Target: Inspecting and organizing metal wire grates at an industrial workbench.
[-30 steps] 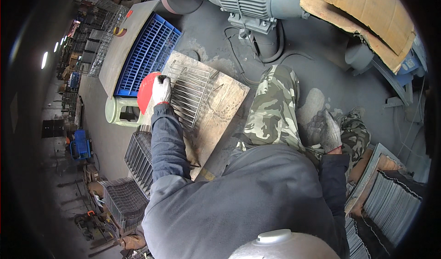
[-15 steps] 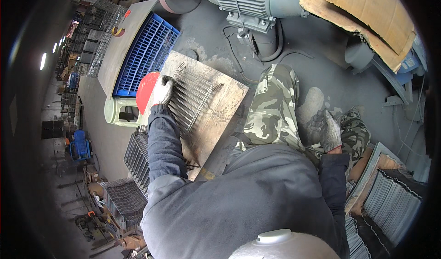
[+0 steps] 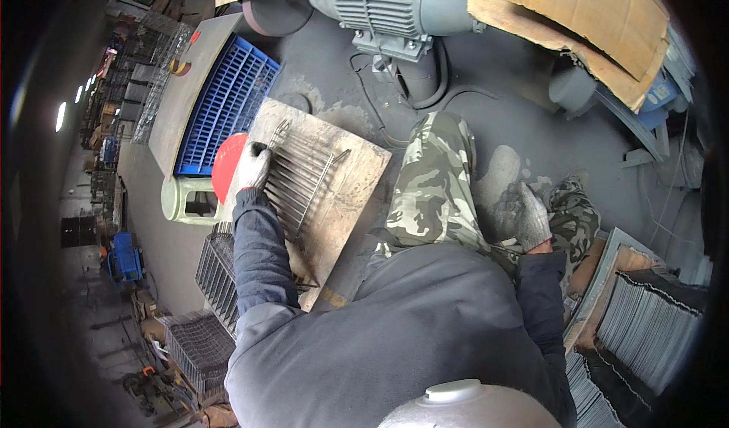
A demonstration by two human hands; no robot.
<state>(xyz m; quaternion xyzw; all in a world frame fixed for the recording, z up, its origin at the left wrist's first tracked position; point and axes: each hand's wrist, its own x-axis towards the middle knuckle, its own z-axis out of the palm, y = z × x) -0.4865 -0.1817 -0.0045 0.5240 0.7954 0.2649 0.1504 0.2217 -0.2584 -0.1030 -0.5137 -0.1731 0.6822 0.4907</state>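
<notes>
A wire grid rack (image 3: 300,189) of parallel metal rods lies on a worn wooden board (image 3: 353,151) to my left. My left hand (image 3: 254,167), in a pale glove with dark fingertips, is closed at the rack's left edge. Just beside that hand is a red disc (image 3: 226,171), partly covered by it. My right hand (image 3: 531,217), gloved in grey, rests by my right leg in camouflage trousers (image 3: 433,192). Its fingers look stretched out, and I see nothing held in it.
Beyond the board stand a blue slatted crate (image 3: 228,105) and a pale green stool (image 3: 173,200). A grey motor (image 3: 387,3) with cables is ahead, cardboard (image 3: 585,18) at far right. Stacked wire grids (image 3: 199,344) sit at lower left, stacked metal sheets (image 3: 645,333) at lower right.
The whole view has shifted slightly, so most things appear further left. My left hand stays at the rack's edge, and my right hand stays by my leg.
</notes>
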